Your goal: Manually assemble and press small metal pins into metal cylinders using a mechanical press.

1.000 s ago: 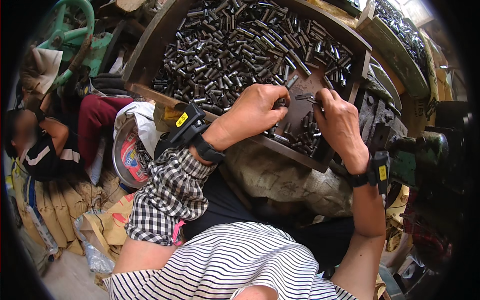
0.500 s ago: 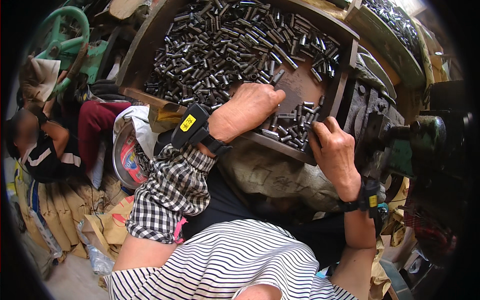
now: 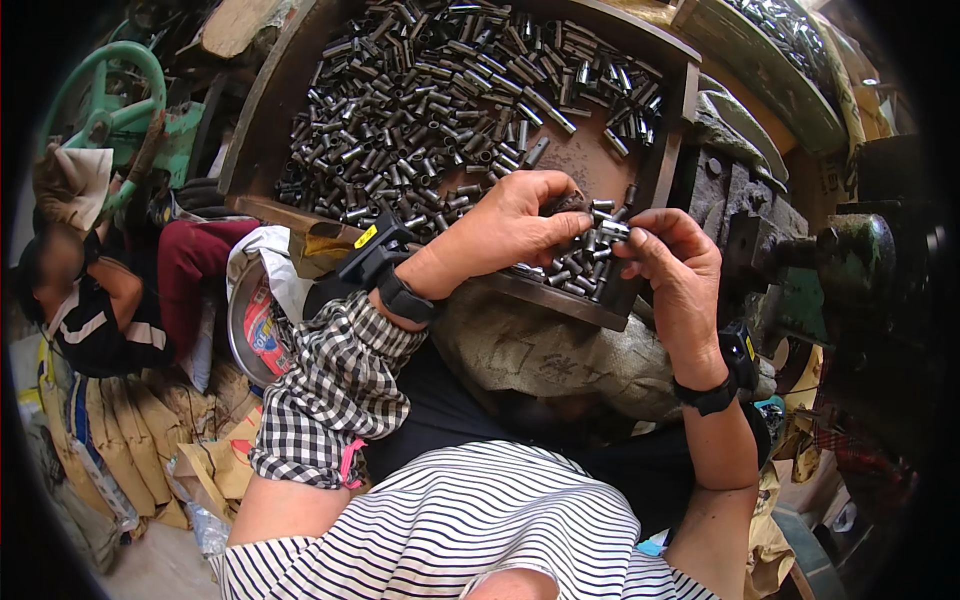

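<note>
Right grip [image 3: 672,262] pinches one short steel tube [image 3: 616,229]; left grip [image 3: 520,222] cups several over the wooden tray [image 3: 668,150]

left hand [image 3: 510,225] and right hand [image 3: 672,262] over wooden tray [image 3: 262,130] (metal tubes [image 3: 420,110])

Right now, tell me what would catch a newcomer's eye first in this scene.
First, the wooden tray across the top, heaped with short dark metal tubes. At its near right corner, the left hand rests on the tubes while the right hand pinches one metal tube between its fingertips. At far left, another person sits low beneath a green handwheel.
</note>
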Demonstrator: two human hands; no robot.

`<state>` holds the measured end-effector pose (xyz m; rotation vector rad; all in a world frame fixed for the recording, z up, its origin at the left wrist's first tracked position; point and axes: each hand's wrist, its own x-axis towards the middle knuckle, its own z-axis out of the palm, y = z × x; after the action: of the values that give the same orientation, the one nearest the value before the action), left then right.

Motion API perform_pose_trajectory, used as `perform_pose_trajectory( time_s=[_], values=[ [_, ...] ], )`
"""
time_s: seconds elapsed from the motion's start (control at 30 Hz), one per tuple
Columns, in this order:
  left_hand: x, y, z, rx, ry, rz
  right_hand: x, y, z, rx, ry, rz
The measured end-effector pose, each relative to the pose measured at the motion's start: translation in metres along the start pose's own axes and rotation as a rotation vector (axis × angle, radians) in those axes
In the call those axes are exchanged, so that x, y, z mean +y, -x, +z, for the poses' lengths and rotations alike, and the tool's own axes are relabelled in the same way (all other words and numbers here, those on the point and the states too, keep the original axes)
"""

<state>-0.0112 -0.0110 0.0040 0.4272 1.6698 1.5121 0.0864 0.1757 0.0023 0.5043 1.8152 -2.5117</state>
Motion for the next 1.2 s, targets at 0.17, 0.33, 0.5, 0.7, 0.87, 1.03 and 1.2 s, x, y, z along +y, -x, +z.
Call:
perform_pose_trajectory(
  time_s=[0.17, 0.33, 0.5, 0.7, 0.87, 1.03, 1.2],
  values=[
    [-0.002, 0.0, -0.002, -0.026, 0.289, -0.053, 0.0, -0.001, 0.0, 0.012, -0.071, 0.039],
    [-0.004, -0.002, 0.002, -0.042, 0.405, -0.022, 0.003, -0.001, 0.0, 0.016, -0.12, 0.053],
    [-0.006, -0.002, 0.002, -0.027, 0.388, -0.014, 0.002, 0.001, 0.003, 0.015, -0.142, 0.057],
    [-0.011, -0.002, 0.016, 0.132, -0.108, 0.28, 0.003, 0.001, 0.005, 0.028, -0.188, 0.111],
    [-0.01, 0.011, 0.018, 0.12, -1.117, 0.773, 0.003, 0.0, 0.003, -0.021, -0.106, 0.114],
    [-0.009, 0.011, 0.015, 0.147, -1.115, 0.848, 0.004, -0.002, 0.007, -0.059, -0.055, 0.092],
    [-0.012, 0.016, 0.0, 0.219, -0.555, 0.516, -0.001, -0.015, 0.025, -0.019, 0.089, 0.065]
  ],
)
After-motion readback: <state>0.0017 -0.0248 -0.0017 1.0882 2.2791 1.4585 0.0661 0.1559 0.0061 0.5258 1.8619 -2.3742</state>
